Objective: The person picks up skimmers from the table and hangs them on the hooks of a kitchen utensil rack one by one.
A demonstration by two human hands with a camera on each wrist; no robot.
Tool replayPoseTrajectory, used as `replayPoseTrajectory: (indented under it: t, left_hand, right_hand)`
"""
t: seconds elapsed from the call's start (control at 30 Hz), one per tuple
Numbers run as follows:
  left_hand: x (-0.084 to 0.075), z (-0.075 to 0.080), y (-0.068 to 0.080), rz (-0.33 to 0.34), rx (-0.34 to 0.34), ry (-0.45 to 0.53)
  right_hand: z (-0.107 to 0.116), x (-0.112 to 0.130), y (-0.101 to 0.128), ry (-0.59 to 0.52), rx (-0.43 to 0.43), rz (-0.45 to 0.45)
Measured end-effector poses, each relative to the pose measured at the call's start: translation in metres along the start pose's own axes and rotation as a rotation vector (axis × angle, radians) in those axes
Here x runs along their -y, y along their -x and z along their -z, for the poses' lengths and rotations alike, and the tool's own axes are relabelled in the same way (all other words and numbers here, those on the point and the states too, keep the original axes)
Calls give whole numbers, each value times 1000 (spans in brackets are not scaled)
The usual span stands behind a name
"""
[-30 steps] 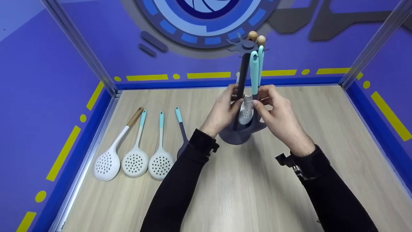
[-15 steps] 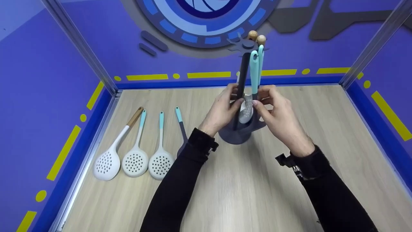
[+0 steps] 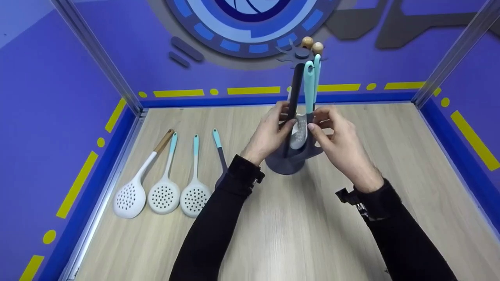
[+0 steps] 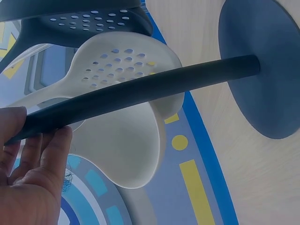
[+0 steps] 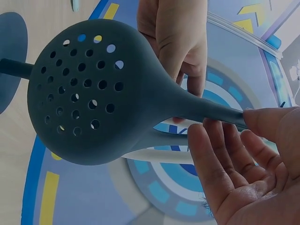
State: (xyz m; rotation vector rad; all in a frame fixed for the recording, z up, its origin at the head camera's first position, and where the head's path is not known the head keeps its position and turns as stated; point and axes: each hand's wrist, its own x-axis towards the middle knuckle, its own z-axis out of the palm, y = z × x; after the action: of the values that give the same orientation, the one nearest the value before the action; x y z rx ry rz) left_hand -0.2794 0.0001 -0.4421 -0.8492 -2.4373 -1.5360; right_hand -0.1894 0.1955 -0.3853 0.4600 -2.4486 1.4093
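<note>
left hand (image 3: 265, 130) has fingers clamped round a dark pole (image 4: 140, 91), right hand (image 3: 340, 136) pinches a dark perforated skimmer (image 5: 89, 89) by its shaft

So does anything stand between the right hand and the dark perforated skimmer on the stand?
Nothing visible does: the right hand pinches the perforated skimmer by its shaft. The stand pole, gripped by the left hand, is beside that shaft in the head view, not in between.
</note>
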Motion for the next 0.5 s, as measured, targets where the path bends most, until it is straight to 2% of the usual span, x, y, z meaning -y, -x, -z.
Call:
replayPoseTrajectory:
  t: [0.23,0.5]
  left_hand:
    - [1,1,4,27,9,48]
    - [4,2,7,27,-13,63]
  right_hand:
    - [0,-4,5,48,-8,11]
    - [-3,-7,10,103,-26,39]
